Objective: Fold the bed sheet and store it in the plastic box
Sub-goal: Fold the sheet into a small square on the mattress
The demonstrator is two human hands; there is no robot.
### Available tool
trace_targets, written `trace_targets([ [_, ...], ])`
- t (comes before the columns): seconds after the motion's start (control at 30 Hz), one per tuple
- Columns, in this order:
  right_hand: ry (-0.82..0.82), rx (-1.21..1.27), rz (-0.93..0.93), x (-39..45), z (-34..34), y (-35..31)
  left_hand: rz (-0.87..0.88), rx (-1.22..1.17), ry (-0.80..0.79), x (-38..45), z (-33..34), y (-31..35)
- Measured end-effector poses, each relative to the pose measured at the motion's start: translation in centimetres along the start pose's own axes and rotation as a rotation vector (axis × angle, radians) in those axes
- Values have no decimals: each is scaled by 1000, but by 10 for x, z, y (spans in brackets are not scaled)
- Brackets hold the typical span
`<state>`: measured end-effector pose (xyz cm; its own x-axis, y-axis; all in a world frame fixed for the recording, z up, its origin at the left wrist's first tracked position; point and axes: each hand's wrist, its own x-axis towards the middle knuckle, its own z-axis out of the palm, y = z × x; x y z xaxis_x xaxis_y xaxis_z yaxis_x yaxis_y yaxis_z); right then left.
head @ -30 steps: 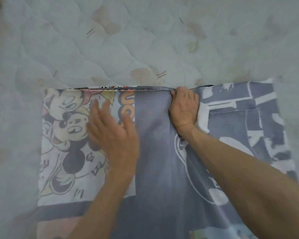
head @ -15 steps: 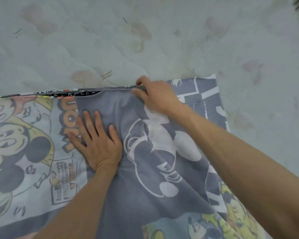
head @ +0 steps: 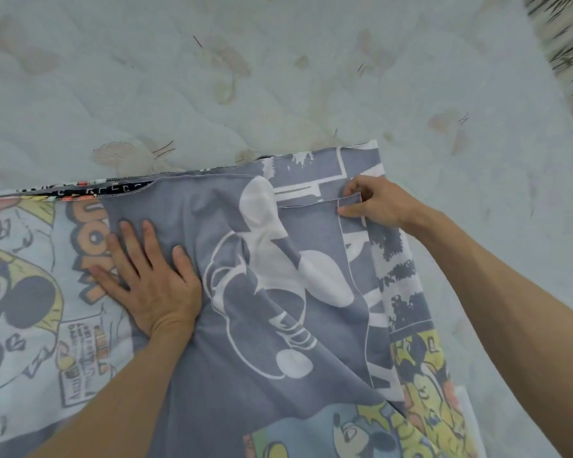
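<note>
Partly folded at best: bed sheet (head: 278, 292) lies doubled on the mattress (head: 278, 77) near its front edge, left hand (head: 149, 279) pressing flat with straight fingers, right hand (head: 377, 203) pinching a loose corner flap; more folds and boxing remain, no box in view.

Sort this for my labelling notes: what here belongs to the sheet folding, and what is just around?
In the job:
bed sheet, cartoon print
left hand, pressing flat on it
right hand, pinching a hemmed corner

Just around:
mattress, quilted and stained
patterned fabric at the top right corner, blurred
</note>
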<state>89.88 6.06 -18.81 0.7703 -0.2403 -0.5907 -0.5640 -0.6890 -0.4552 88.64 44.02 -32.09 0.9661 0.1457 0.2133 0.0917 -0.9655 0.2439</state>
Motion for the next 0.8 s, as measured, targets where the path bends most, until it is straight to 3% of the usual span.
trace_targets([
  [0.1, -120, -215, 4, 8, -15, -5, 4, -11, 4, -1, 3, -3],
  [0.23, -62, -87, 32, 21, -47, -7, -1, -13, -1, -1, 3, -2],
  [0.43, 409, 150, 49, 48, -65, 12, -14, -27, -27, -2, 2, -2],
  [0.8, 693, 244, 46, 83, -30, 2, -8, -35, -39, -2, 4, -4],
])
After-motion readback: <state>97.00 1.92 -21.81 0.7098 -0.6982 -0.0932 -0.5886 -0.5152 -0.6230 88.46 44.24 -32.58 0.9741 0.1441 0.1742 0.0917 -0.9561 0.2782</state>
